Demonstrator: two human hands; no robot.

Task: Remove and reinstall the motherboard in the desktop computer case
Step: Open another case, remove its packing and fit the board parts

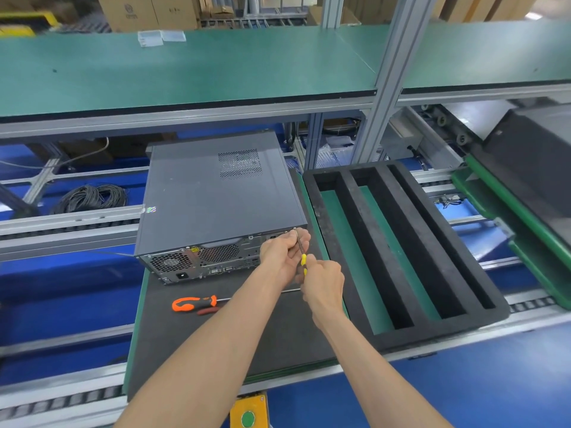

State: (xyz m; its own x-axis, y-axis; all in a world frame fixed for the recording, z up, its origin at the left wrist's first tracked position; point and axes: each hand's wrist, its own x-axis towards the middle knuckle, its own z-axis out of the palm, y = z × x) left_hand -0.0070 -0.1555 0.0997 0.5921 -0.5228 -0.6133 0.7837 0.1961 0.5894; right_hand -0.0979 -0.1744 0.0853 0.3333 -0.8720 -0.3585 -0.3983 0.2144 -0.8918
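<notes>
**Screwdriver at the rear corner of the closed case**

Desktop computer case lying flat on a dark mat, side panel up and closed, rear ports and fan grilles facing the camera. Motherboard not visible, hidden inside the shut case.

Right hand wrapped around the handle end of a yellow-handled screwdriver, grip clamped on it. Shaft angled up and away, tip at the upper right corner of the rear panel, just under the edge of the side panel. Cannot tell whether the tip sits in a screw head.

Left hand cupped at that same corner, fingers curled about the screwdriver's shaft, palm turned partly upward; grip pinching the shaft. Both forearms reaching in from the bottom of the frame, hands nearly touching.

Orange-handled screwdriver lying on the mat in front of the case, shaft pointing right and passing behind the left forearm. A second, red-handled tool just beside it, mostly indistinct.

Black foam tray with long slots just right of the mat, on the same conveyor bench. Coil of dark cable to the left of the case, lower down. Green shelf above.
</notes>
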